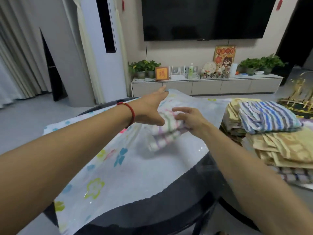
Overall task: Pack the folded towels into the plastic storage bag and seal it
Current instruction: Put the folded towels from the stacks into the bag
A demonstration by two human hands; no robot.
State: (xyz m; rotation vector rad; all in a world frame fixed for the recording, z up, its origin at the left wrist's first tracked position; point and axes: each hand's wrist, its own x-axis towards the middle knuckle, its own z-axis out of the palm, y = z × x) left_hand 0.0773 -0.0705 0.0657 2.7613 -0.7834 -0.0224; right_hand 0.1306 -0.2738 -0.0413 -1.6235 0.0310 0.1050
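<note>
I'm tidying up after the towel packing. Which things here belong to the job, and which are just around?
Job: plastic storage bag; striped towel under both hands; blue-striped towel; yellow towel stack.

Around: television; potted plants; framed picture; green bottle.

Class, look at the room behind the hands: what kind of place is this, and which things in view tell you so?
Most likely a home living room. A large wall-mounted television hangs above a low media cabinet lined with potted plants and ornaments, and folded towels are stacked on the dark round table.
</note>
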